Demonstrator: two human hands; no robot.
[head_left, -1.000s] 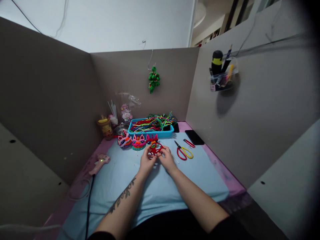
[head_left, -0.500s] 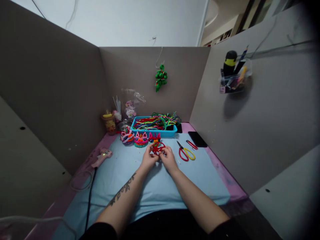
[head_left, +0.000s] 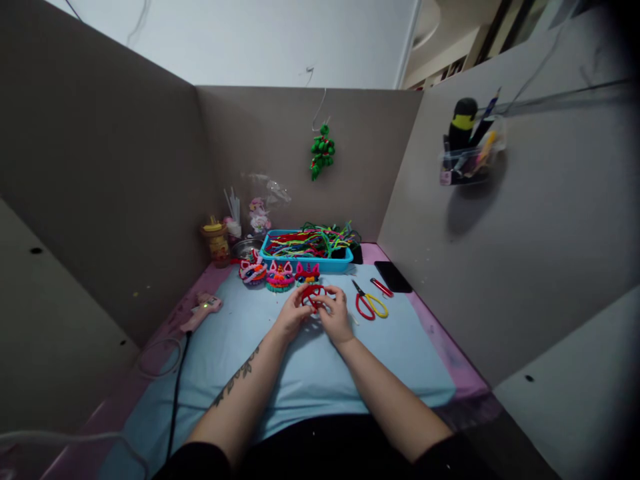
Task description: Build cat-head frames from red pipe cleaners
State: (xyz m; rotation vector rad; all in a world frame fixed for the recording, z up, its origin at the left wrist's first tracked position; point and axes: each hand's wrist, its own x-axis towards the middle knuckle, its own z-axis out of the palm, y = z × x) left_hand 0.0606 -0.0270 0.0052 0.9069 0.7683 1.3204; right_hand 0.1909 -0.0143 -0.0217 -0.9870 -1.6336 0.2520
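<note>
A small ring-shaped frame of red pipe cleaner [head_left: 313, 289] is held just above the blue cloth. My left hand [head_left: 294, 313] grips its left side between thumb and fingers. My right hand [head_left: 335, 316] is closed at its right side, thumb and fingertips on the red loops. The fingers hide part of the frame. Right behind it stand three finished fuzzy animal heads: a pink-and-white one [head_left: 253, 271], a pink one with an orange middle [head_left: 280, 277] and a red one with a purple horn [head_left: 307, 273].
Behind the heads a blue tray [head_left: 305, 263] holds many coloured pipe cleaners. Scissors [head_left: 370, 303], a red cutter [head_left: 382, 288] and a black phone [head_left: 393, 277] lie to the right. At the left rests a pink glue gun [head_left: 203, 312] with its black cord. Grey partitions enclose the table.
The red frame has turned, so its round outline shows more openly between my hands. My right fingers have shifted over its loops. The whole view has moved slightly.
</note>
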